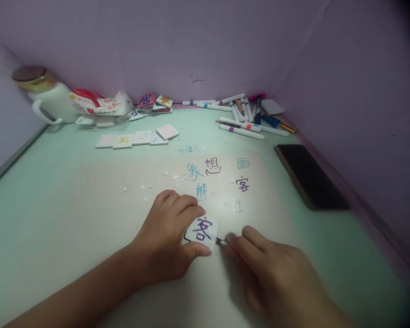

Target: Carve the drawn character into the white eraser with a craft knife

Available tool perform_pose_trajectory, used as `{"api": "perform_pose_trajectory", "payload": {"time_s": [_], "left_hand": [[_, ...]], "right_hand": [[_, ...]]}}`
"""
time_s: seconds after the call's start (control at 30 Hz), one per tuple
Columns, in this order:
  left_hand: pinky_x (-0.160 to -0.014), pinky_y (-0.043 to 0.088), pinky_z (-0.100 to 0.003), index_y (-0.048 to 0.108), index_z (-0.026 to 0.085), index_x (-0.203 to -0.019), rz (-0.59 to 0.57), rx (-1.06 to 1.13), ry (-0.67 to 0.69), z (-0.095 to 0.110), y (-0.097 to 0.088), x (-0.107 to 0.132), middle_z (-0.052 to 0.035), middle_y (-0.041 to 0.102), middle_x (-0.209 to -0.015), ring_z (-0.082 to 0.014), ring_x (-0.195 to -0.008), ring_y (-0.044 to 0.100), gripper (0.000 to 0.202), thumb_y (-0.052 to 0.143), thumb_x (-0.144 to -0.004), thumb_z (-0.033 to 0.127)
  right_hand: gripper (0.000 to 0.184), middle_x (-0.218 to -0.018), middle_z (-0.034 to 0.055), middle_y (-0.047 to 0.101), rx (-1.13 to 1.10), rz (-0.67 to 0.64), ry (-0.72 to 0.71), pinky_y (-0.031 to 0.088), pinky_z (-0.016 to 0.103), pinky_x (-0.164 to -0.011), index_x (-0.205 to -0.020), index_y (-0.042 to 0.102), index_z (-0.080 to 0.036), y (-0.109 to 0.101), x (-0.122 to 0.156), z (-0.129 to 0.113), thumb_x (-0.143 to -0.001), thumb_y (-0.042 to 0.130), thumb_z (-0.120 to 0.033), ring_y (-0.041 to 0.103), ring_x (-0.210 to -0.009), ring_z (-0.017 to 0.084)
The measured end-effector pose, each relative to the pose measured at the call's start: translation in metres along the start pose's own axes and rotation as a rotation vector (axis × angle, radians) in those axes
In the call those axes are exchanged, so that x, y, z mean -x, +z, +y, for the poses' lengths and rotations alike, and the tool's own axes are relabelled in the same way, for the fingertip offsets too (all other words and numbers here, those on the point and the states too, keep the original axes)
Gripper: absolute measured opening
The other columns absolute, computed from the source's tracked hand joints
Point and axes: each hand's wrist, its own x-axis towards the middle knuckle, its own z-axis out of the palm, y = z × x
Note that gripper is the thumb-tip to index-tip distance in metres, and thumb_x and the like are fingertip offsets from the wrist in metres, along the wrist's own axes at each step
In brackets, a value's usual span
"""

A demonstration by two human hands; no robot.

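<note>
Hands [278, 269] hold a lettered white card [201, 230], left, and silver-tipped tool [221, 242], right.

Green table [54, 182] under mug [56, 104], markers [242, 132], phone [310, 175]

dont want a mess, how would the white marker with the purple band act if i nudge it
The white marker with the purple band looks slim and rounded, so it would probably roll if pushed sideways. Being straight and slender, it should lift stiff and fairly light. The red-banded marker close behind might block it that way.
</note>
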Motion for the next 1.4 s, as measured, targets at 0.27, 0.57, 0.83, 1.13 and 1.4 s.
{"api": "perform_pose_trajectory", "payload": {"time_s": [0.27, 0.57, 0.83, 1.13, 1.4], "left_hand": [[-0.092, 0.037, -0.054, 0.061, 0.017, -0.097, -0.002, 0.003, -0.025, 0.000, 0.000, 0.000, -0.0095, 0.064, -0.101, -0.0295, -0.093, 0.056, 0.038, 0.077, -0.069, 0.038], [-0.092, 0.036, -0.053, 0.060, 0.017, -0.097, 0.005, 0.002, -0.017, 0.000, -0.001, -0.001, -0.0095, 0.064, -0.101, -0.0292, -0.092, 0.056, 0.040, 0.078, -0.068, 0.039], [-0.091, 0.036, -0.053, 0.061, 0.016, -0.098, 0.000, 0.017, -0.018, 0.000, -0.001, -0.001, -0.0093, 0.065, -0.100, -0.0282, -0.091, 0.056, 0.042, 0.079, -0.068, 0.039], [-0.094, 0.036, -0.053, 0.063, 0.016, -0.100, -0.016, 0.022, -0.045, 0.000, 0.000, -0.002, -0.0087, 0.065, -0.101, -0.0277, -0.091, 0.057, 0.042, 0.078, -0.069, 0.040], [-0.098, 0.033, -0.052, 0.061, 0.016, -0.102, -0.025, -0.004, -0.009, -0.003, -0.001, 0.000, -0.0088, 0.064, -0.104, -0.0272, -0.093, 0.056, 0.047, 0.078, -0.069, 0.044]], "right_hand": [[0.029, -0.061, 0.0002, 0.055, 0.019, 0.009, -0.022, 0.028, 0.030, -0.039, -0.077, 0.062, -0.020, 0.003, 0.003, 0.000, -0.074, 0.036, -0.007, 0.047, -0.037, 0.014], [0.029, -0.059, -0.0001, 0.055, 0.047, 0.052, 0.029, 0.027, 0.031, -0.037, -0.072, 0.059, -0.022, 0.009, 0.009, -0.005, -0.072, 0.035, -0.007, 0.046, -0.034, 0.013], [0.026, -0.059, -0.0008, 0.054, 0.080, 0.057, 0.013, 0.026, 0.030, -0.037, -0.071, 0.054, -0.023, 0.010, 0.012, -0.006, -0.066, 0.036, -0.006, 0.045, -0.034, 0.012], [0.026, -0.066, -0.0013, 0.058, 0.117, -0.065, -0.053, 0.029, 0.028, -0.039, -0.076, 0.052, -0.022, 0.002, 0.015, -0.001, -0.066, 0.036, -0.005, 0.049, -0.038, 0.011], [0.025, -0.061, -0.0005, 0.057, -0.091, -0.062, 0.023, 0.025, 0.029, -0.040, -0.074, 0.056, -0.021, -0.002, 0.013, 0.003, -0.078, 0.035, -0.008, 0.047, -0.038, 0.011]]}}
